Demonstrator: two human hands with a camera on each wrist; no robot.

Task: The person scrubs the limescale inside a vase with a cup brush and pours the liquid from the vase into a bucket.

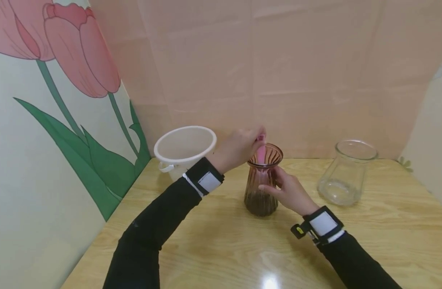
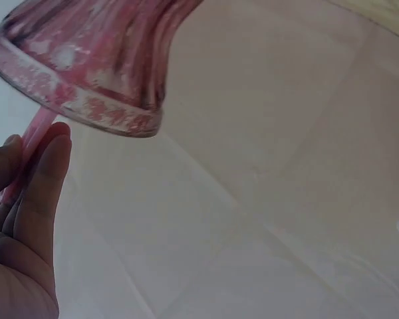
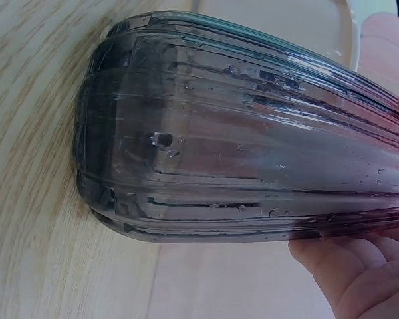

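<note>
A ribbed pink-brown glass vase (image 1: 261, 180) stands upright on the wooden table (image 1: 221, 249). My right hand (image 1: 286, 190) grips its neck and side; in the right wrist view the vase (image 3: 246, 133) fills the frame with my fingers (image 3: 359, 266) under it. My left hand (image 1: 239, 146) is above the vase's mouth and pinches a thin pink stick-like thing (image 1: 260, 154) that dips into the opening. In the left wrist view the vase's rim (image 2: 86, 73) is close, with the pink stick (image 2: 33, 143) held between my fingers (image 2: 46, 179).
A white plastic bucket (image 1: 184, 148) sits at the back left of the table. A clear glass vase (image 1: 345, 172) stands at the back right. A tulip-painted wall panel (image 1: 62, 120) closes the left side and a pink backdrop (image 1: 279, 72) the rear.
</note>
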